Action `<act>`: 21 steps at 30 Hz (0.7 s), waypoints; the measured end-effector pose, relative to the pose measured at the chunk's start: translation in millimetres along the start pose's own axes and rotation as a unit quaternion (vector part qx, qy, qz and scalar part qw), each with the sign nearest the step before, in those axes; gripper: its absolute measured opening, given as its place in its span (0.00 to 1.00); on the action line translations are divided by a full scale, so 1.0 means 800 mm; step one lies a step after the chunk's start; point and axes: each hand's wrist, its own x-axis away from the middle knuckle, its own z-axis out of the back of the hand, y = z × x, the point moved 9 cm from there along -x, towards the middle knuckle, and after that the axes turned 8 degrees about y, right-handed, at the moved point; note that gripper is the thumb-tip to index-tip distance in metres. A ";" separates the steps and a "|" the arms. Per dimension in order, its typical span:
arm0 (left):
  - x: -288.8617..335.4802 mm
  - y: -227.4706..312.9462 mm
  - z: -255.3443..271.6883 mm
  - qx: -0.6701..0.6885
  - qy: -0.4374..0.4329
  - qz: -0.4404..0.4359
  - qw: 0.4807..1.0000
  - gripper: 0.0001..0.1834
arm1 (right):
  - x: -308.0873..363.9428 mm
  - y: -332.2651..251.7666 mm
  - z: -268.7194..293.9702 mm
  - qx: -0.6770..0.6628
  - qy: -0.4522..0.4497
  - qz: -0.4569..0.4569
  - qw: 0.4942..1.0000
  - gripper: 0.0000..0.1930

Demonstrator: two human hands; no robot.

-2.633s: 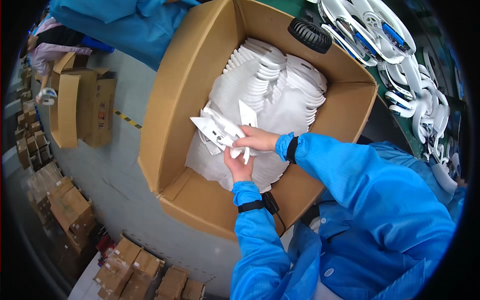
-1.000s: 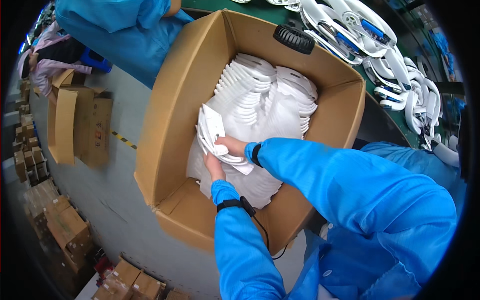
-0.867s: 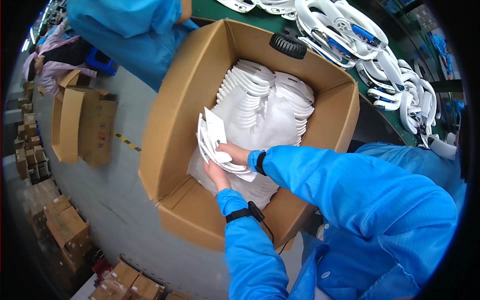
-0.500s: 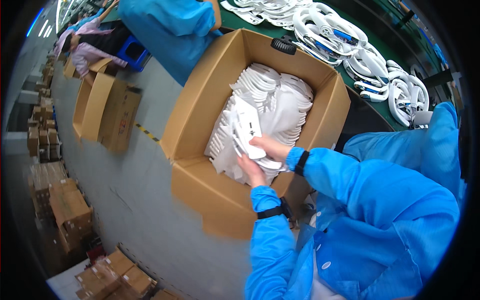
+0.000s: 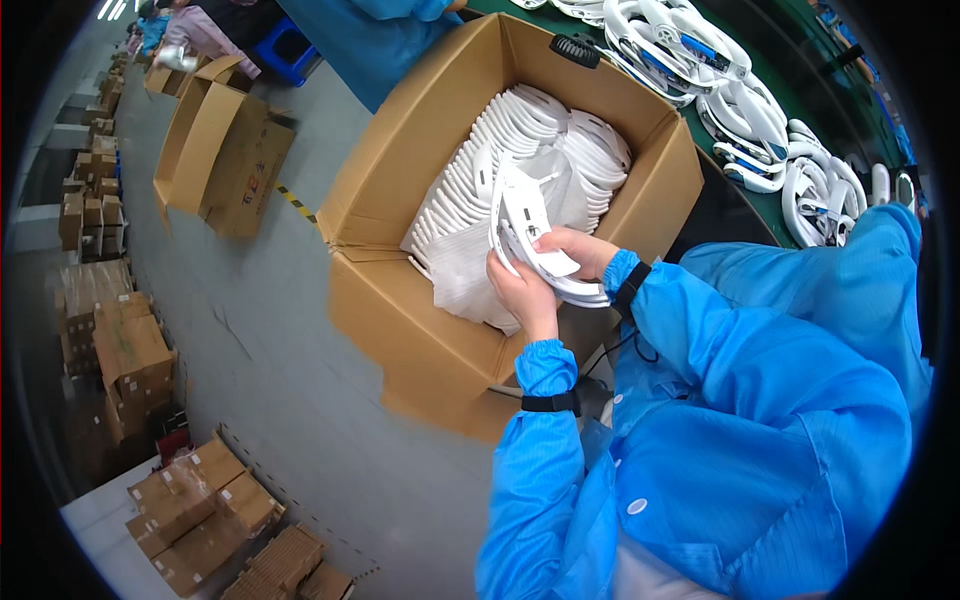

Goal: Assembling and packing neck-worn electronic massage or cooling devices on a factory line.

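Observation:
Both my hands hold a small stack of white curved plastic shells (image 5: 522, 205) above a large open cardboard box (image 5: 405, 150). Fingers of my left hand (image 5: 527, 300) wrap the lower left side of the shells. My right hand (image 5: 580, 250) grips them from the right, its thumb on the top piece, which has small dark slots. Inside the box, more white curved shells (image 5: 500, 125) stand in tight rows. A thin white foam sheet (image 5: 465, 262) lies over part of them.
White ring-shaped assemblies (image 5: 675, 45) with blue parts are piled on a green bench at upper right. A black ridged wheel (image 5: 575, 50) sits at the box's far rim. Another open carton (image 5: 235, 150) stands left on the grey floor, with stacked cartons (image 5: 135, 350) beyond. A co-worker's blue sleeve (image 5: 360, 50) is at the top.
My hands have drawn the stack of shells up toward me and to the right, away from the rows. More of the packed shells now shows. The view has shifted slightly.

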 end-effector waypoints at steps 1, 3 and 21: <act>0.005 0.001 -0.009 0.014 -0.008 0.016 1.000 0.18 | -0.006 0.001 0.014 -0.024 -0.010 0.029 0.999 0.28; 0.009 -0.007 -0.016 0.011 -0.041 0.070 0.997 0.19 | -0.019 0.003 0.028 -0.052 -0.025 0.057 0.997 0.28; 0.001 0.058 -0.032 -0.060 -0.143 -0.071 0.985 0.25 | -0.050 0.000 0.039 -0.232 -0.146 -0.017 0.961 0.26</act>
